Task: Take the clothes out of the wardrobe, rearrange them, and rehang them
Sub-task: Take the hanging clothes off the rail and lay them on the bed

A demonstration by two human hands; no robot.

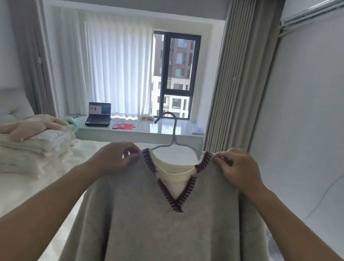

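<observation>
- The grey sweater hangs on a wire hanger held up in front of the person, over the near edge of the bed, with the window straight beyond it.
- The left hand pinches the sweater's shoulder to the left of the V-neck; the right hand pinches the opposite shoulder, to the right of the V-neck. Both hands grasp knit fabric, and whether either also catches the hanger's wire underneath cannot be told.
- The step in hand looks like seating the sweater squarely on the hanger before rehanging it.
- To do it well: draw each shoulder seam outward until it sits over the hanger's arm, keep the pull equal on both sides so the V-neck stays centred under the hook, and check that the cream inner collar lies flat inside the neckline.
- The knit is soft and will likely stretch if tugged hard, so small pinches near the seams seem wiser.
- The sweater's long axis runs vertically, neck up and hem down out of view below; its front faces the person.
- The hanger's hook rises above the neckline and curls to the left, toward the folded pile on the bed.
</observation>
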